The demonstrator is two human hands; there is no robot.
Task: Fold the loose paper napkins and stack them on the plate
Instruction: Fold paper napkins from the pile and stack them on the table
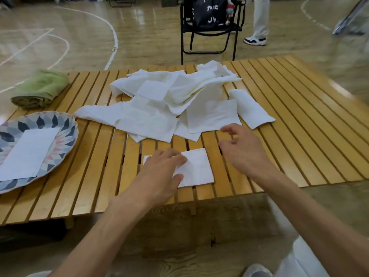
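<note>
A person's left hand (162,169) presses flat, fingers straight, on a folded napkin (196,168) at the slatted table's (299,136) six o'clock edge; the right hand (242,148), fingers loosely spread and empty, hovers blurred just beside it. Loose napkins (169,100) lie heaped at twelve o'clock. The next move is probably to carry this one onto the napkin (28,152) on the plate (65,124) at nine.
</note>
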